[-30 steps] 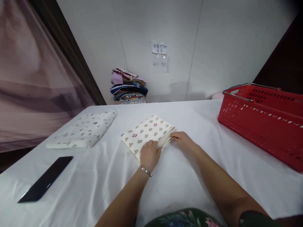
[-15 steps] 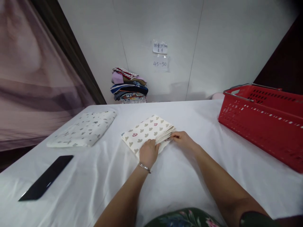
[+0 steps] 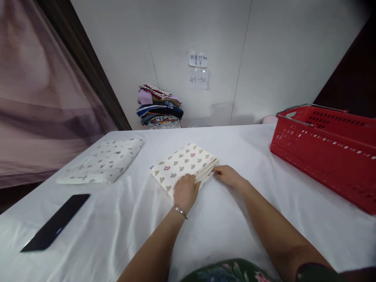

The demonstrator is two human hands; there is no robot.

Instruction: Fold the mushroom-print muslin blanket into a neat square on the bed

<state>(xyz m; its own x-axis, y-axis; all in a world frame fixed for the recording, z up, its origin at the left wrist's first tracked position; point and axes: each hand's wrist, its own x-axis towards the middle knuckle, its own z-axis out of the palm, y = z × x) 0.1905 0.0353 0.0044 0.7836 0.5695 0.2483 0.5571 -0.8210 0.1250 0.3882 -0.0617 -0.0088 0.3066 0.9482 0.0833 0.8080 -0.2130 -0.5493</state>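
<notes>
A folded cream cloth with grey and red heart shapes (image 3: pixel 183 164) lies in the middle of the white table (image 3: pixel 223 219). My left hand (image 3: pixel 185 192), with a bracelet at the wrist, rests curled on the cloth's near corner. My right hand (image 3: pixel 229 175) touches the layered right edge of the same cloth, fingers closed at the folds.
A second folded patterned cloth (image 3: pixel 102 161) lies at the left. A black phone (image 3: pixel 55 222) lies near the left front edge. A red plastic basket (image 3: pixel 329 150) stands at the right. A pile of folded fabrics (image 3: pixel 160 106) sits by the wall under paper notes (image 3: pixel 198 70).
Almost nothing moved: my right hand slid slightly along the cloth's right edge, and my left hand stays on the near corner.
</notes>
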